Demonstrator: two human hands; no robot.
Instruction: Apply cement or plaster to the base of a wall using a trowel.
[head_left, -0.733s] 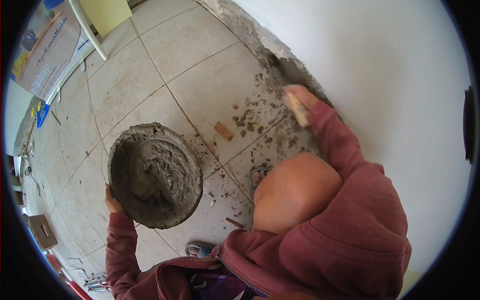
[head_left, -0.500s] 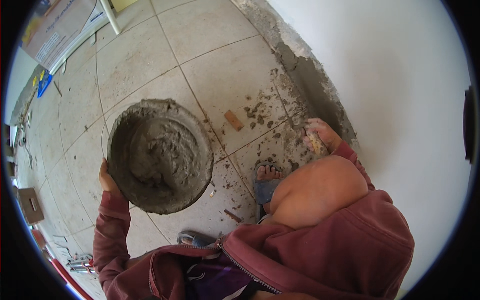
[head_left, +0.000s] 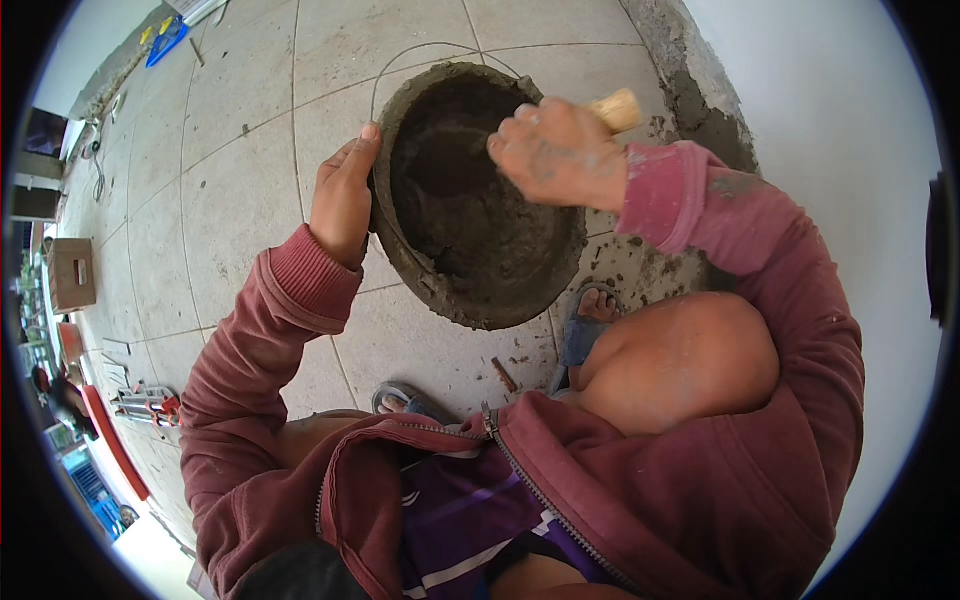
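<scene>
A round bucket (head_left: 440, 268), crusted with grey mortar and tilted, is held in front of me. Its left rim is gripped by my left hand (head_left: 345, 190), thumb on top and fingers against the outside. Wet mortar (head_left: 490, 235) lines the inside and lies along the bottom. Over the right part of the rim, my right hand (head_left: 560, 155) is closed around the wooden handle (head_left: 617, 111) of a trowel. Its blade is hidden by my hand and the bucket. The bucket's thin wire handle (head_left: 420, 46) arches beyond the far rim.
Fresh mortar covers the foot of the white wall (head_left: 725, 140) at right, with crumbs (head_left: 645, 262) on the tiles. My sandalled feet are just below the bucket. At left stand a cardboard box (head_left: 72, 275) and a red-and-grey tool (head_left: 148, 405). A blue object (head_left: 167, 42) lies far left.
My right hand has come from the wall's foot to the bucket with the trowel. The bucket has moved rightward and up in the picture and tilted, my left hand still on it.
</scene>
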